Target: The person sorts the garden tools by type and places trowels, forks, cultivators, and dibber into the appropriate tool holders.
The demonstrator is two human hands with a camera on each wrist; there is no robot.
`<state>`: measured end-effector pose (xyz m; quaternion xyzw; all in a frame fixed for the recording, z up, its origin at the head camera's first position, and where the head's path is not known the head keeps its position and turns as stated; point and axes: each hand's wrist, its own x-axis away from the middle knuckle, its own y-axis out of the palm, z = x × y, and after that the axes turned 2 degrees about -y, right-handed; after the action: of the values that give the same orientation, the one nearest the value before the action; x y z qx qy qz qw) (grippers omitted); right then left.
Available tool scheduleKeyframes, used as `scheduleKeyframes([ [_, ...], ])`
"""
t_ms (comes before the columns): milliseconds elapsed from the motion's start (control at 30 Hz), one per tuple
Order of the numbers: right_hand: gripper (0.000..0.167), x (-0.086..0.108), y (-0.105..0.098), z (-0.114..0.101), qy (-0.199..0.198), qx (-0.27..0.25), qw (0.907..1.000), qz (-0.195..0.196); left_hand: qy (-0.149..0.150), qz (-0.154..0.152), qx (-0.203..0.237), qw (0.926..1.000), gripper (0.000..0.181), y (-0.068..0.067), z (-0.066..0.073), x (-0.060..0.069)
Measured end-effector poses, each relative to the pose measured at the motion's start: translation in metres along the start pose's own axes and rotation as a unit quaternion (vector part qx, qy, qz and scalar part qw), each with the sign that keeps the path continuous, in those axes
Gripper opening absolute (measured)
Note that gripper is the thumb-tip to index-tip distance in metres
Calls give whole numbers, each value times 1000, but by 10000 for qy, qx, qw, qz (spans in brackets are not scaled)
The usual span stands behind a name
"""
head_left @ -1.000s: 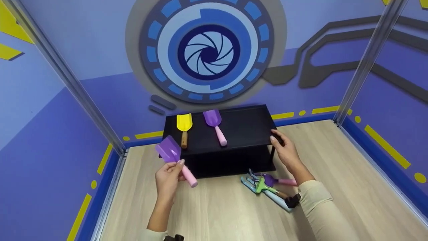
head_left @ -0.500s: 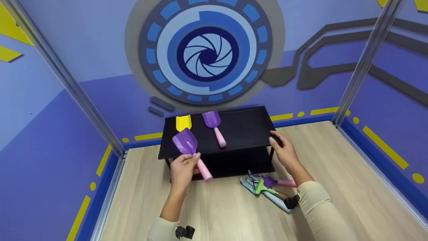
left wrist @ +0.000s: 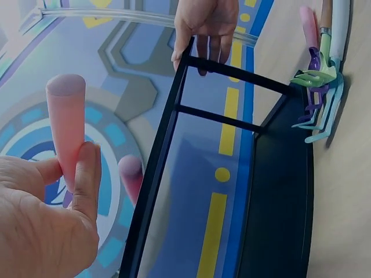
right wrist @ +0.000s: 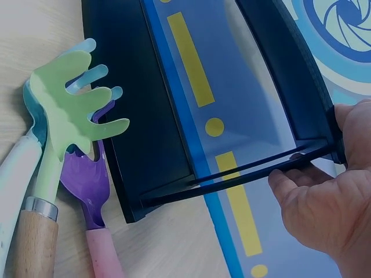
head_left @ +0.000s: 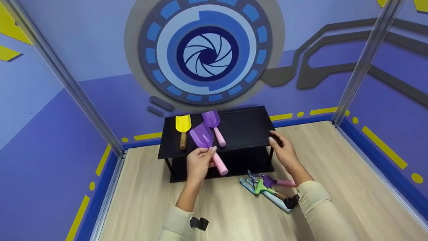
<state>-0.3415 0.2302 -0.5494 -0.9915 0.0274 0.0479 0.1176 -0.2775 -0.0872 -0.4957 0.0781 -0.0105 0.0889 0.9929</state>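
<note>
My left hand [head_left: 198, 164] pinches a purple toy shovel [head_left: 202, 135] by the top of its pink handle, above the front edge of a black two-tier shelf [head_left: 245, 129]. In the left wrist view, the thumb and fingers close on the pink handle [left wrist: 66, 116]. Behind the held shovel, a second purple shovel [head_left: 212, 119] with a pink handle lies on the shelf top. To its left lies a yellow shovel [head_left: 183, 124] with a wooden handle. My right hand [head_left: 285, 151] grips the shelf's right end, with the fingers beneath the top in the right wrist view.
On the wooden table by the shelf's front right corner lie a green rake [head_left: 260, 187], a light blue rake [head_left: 277, 202] and a purple fork [head_left: 268, 181] with a pink handle, overlapping. Printed blue panels [head_left: 107, 100] enclose the table's back and sides.
My left hand has carried the purple shovel rightward and slightly up, from the shelf's left corner, past the yellow shovel, to beside the other purple one. My right hand stays on the shelf end.
</note>
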Motion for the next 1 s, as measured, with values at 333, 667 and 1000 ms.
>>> scheduleKeyframes([
  [333,54,-1,-1,-2,-31,-31,10000,-45,-94,-302,-145,9994,23,15,-8,-7],
  [667,55,-3,-3,0,-16,52,10000,-56,-345,-658,-11,9972,22,32,-13,-6],
  [1000,55,-2,-1,2,-62,138,9999,-62,-295,-815,-34,9962,22,55,-14,-4],
])
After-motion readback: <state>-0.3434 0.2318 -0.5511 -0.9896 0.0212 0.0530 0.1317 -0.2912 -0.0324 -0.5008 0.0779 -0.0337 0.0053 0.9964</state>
